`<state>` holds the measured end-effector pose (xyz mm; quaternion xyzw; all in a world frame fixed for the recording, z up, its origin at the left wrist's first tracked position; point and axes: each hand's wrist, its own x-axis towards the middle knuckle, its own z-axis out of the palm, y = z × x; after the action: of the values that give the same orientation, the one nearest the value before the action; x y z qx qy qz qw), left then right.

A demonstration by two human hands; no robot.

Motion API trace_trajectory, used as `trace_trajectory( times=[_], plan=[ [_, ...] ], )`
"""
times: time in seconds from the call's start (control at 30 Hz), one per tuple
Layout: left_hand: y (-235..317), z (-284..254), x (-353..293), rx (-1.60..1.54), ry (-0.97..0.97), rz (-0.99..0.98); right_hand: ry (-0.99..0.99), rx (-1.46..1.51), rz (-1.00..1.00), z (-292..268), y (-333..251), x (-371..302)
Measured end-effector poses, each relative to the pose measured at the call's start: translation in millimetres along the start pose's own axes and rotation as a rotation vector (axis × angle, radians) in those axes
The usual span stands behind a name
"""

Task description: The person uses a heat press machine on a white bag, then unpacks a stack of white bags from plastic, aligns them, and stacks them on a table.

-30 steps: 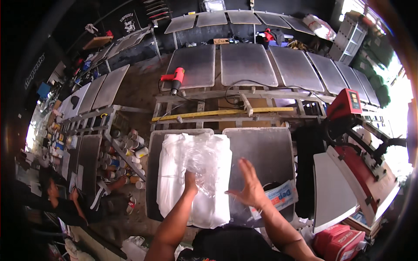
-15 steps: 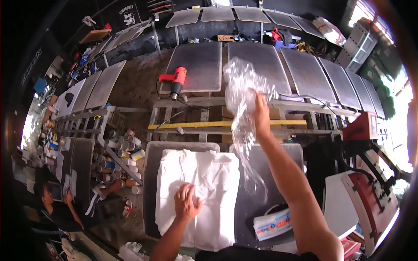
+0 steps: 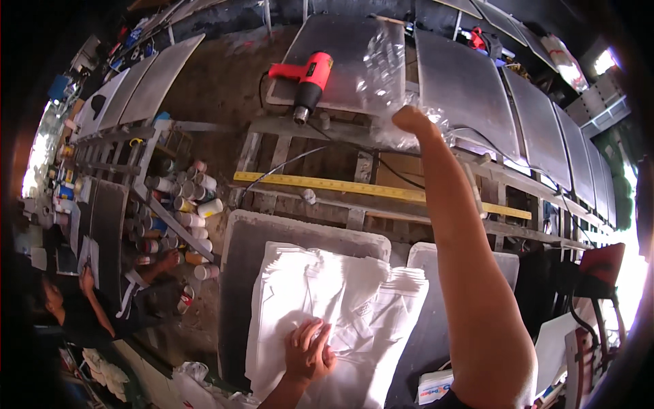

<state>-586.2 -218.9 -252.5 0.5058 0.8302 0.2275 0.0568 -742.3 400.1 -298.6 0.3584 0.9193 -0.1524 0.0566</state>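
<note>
My left hand (image 3: 310, 351) rests on a stack of folded white cloth (image 3: 286, 293), fingers lying over the top layer and gripping nothing. The stack lies on a dark flat board (image 3: 238, 273) in front of me. My right arm reaches far forward, and my right hand (image 3: 415, 123) is closed in a fist around crumpled clear plastic wrap (image 3: 383, 65). That wrap hangs above the rail and the edge of a far board (image 3: 347, 41). Left of it, a red and black heat gun (image 3: 311, 85) lies on the same far board.
A yellow ruler (image 3: 327, 185) spans the wooden frame beyond the stack, with cables nearby. Several paint jars (image 3: 194, 204) crowd the left floor. A co-worker (image 3: 82, 307) sits at lower left. A red machine (image 3: 603, 269) and a white printed package (image 3: 434, 386) are at the right.
My right hand has carried the plastic wrap farther forward, over the far boards. The view has shifted and tilted. My left hand stays on the white cloth.
</note>
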Motion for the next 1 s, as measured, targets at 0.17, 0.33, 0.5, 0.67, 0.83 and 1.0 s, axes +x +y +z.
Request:
trace_trajectory(
  times=[0.17, 0.33, 0.5, 0.67, 0.83, 1.0],
  plan=[
    [-2.5, -3.0, 1.4, -0.019, -0.003, -0.033, 0.305, 0.026, 0.192, 40.1, 19.5, 28.4],
    [-0.7, -4.9, 4.3, -0.034, -0.024, -0.056, 0.595, -0.229, 0.275, 27.7, -29.1, -8.6],
    [-4.3, -7.2, 12.5, -0.056, -0.013, -0.031, 0.465, -0.082, 0.130, -1.9, -21.7, -47.4],
    [-3.1, -5.6, 5.4, -0.067, -0.021, -0.081, -0.001, -0.234, -0.267, 16.3, -13.0, -44.6],
    [-7.8, 0.8, 11.1, -0.079, 0.009, -0.032, 0.119, -0.150, -0.001, 42.3, -5.7, -24.3],
    [-5.7, -5.9, 8.7, -0.062, 0.003, 0.010, 0.246, -0.063, -0.060, 30.2, -15.2, -69.4]
  ],
)
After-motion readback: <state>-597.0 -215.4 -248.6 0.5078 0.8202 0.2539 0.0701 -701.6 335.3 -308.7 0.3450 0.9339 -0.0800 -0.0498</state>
